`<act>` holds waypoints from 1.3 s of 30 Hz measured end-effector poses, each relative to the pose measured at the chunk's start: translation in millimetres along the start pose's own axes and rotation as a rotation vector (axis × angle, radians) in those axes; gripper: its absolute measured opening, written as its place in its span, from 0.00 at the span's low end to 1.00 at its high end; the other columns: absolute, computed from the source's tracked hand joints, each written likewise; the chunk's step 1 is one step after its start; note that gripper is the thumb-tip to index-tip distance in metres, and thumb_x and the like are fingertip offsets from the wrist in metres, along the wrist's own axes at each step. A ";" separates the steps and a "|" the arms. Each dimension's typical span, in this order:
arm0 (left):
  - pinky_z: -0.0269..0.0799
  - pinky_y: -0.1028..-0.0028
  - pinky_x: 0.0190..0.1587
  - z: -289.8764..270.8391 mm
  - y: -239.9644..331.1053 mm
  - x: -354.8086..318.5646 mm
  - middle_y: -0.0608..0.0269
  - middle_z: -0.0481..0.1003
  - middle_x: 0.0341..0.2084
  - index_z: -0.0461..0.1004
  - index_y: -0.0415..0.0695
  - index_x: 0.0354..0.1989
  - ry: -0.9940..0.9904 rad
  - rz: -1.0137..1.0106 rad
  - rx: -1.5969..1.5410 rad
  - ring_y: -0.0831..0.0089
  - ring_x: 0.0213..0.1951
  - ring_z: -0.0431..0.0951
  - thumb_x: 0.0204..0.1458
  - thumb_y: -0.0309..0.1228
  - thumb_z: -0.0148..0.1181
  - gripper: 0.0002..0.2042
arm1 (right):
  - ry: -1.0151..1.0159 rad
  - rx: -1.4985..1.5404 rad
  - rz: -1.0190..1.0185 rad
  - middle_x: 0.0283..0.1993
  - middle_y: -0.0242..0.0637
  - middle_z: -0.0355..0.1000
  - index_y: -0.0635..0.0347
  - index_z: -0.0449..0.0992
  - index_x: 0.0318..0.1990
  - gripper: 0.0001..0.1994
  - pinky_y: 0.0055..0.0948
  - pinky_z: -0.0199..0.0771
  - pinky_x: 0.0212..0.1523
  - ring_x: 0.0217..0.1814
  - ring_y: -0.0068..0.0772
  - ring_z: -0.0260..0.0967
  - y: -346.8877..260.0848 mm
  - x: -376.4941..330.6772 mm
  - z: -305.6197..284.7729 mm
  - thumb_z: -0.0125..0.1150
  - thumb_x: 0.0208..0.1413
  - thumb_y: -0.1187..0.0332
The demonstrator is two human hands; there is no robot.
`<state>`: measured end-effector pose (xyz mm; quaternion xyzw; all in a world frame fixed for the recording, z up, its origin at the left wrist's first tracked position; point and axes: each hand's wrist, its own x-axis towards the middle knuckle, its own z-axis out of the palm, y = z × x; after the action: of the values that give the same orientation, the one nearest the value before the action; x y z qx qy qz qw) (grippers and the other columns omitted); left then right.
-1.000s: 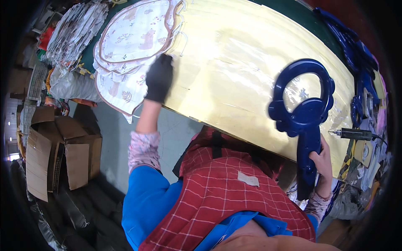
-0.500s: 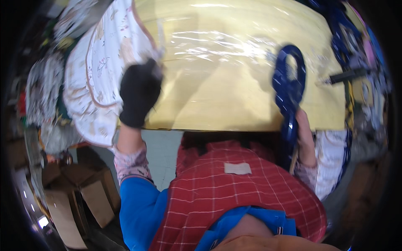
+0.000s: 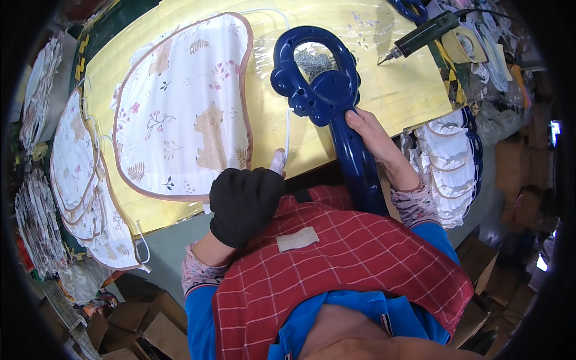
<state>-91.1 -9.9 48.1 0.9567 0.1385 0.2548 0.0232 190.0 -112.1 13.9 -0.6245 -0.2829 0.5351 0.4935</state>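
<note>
My left hand, in a black glove, rests closed at the near edge of a white printed fabric piece with pink trim, pinching its white string. The fabric lies flat on a yellow plastic-covered table. My right hand grips the long handle of a dark blue plastic form, whose ring-shaped head lies on the table just right of the fabric.
A stack of similar printed fabric pieces lies at the left of the table. A corded pen-like tool lies at the far right. More blue forms with white pieces sit at the right. Cardboard boxes stand below.
One fabric piece has come from the left stack to the middle of the table under my left hand. The blue form has swung left and now lies beside it.
</note>
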 end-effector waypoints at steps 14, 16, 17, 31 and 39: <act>0.62 0.47 0.60 -36.0 -124.8 -74.1 0.61 0.67 0.20 0.77 0.42 0.45 -0.161 -0.105 0.089 0.61 0.26 0.73 0.63 0.50 0.42 0.24 | -0.329 -0.380 -0.224 0.39 0.43 0.78 0.63 0.74 0.51 0.22 0.31 0.75 0.45 0.41 0.35 0.76 -31.1 27.9 43.4 0.64 0.57 0.54; 0.63 0.48 0.59 -33.8 -141.1 -85.4 0.60 0.68 0.21 0.77 0.41 0.45 -0.187 -0.123 0.137 0.59 0.28 0.74 0.63 0.46 0.43 0.22 | -0.462 -0.776 -0.110 0.39 0.52 0.77 0.67 0.75 0.46 0.28 0.39 0.76 0.45 0.41 0.49 0.77 -50.5 33.3 57.5 0.58 0.58 0.45; 0.65 0.50 0.58 -33.1 -142.8 -88.1 0.59 0.69 0.22 0.77 0.41 0.45 -0.224 -0.143 0.139 0.58 0.29 0.74 0.63 0.44 0.45 0.20 | -0.530 -0.944 -0.014 0.39 0.54 0.77 0.69 0.75 0.44 0.31 0.42 0.76 0.45 0.41 0.53 0.77 -56.1 37.3 63.9 0.57 0.58 0.42; 0.72 0.57 0.31 42.5 -109.6 86.6 0.53 0.76 0.26 0.75 0.46 0.39 -0.256 -0.238 -0.011 0.51 0.29 0.78 0.49 0.37 0.63 0.12 | -0.370 -1.197 -1.222 0.26 0.36 0.66 0.58 0.69 0.29 0.17 0.35 0.69 0.41 0.34 0.41 0.68 -53.2 124.0 17.4 0.68 0.47 0.57; 0.63 0.61 0.23 -1.7 -67.2 75.6 0.56 0.67 0.15 0.69 0.47 0.25 -0.198 -0.236 0.044 0.55 0.20 0.71 0.60 0.39 0.52 0.13 | -0.308 -0.918 -1.275 0.21 0.33 0.65 0.58 0.68 0.22 0.18 0.33 0.66 0.37 0.28 0.37 0.68 -65.7 100.5 39.3 0.70 0.47 0.56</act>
<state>-46.1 75.5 78.2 0.9545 0.2526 0.1518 0.0453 191.1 12.0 37.5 -0.4025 -0.8422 0.0602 0.3536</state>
